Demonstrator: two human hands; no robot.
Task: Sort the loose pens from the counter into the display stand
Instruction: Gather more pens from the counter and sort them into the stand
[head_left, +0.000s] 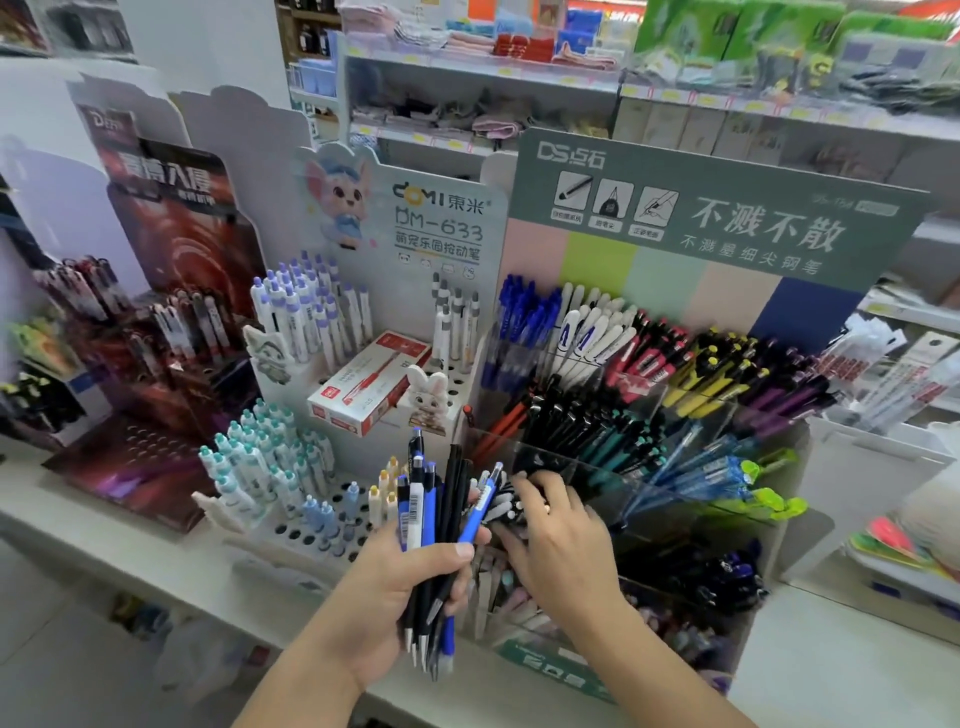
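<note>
My left hand (415, 592) grips a bundle of pens (441, 525), blue, black and white, held upright with tips down, in front of the display stand (717, 218). My right hand (556, 540) reaches palm down into a clear front compartment (576, 467) of the stand, fingers curled over black-and-white pens (506, 506) there. Whether it pinches one is hidden by the fingers. The stand's clear tiers hold blue, white, red, yellow, purple, black, teal and green pens in groups.
A white hole-board pen stand (311, 525) with a red pen box (369, 384) sits just left. A dark red stand (156, 322) is farther left. The white counter (841, 675) runs in front. Shelves of goods (493, 67) rise behind.
</note>
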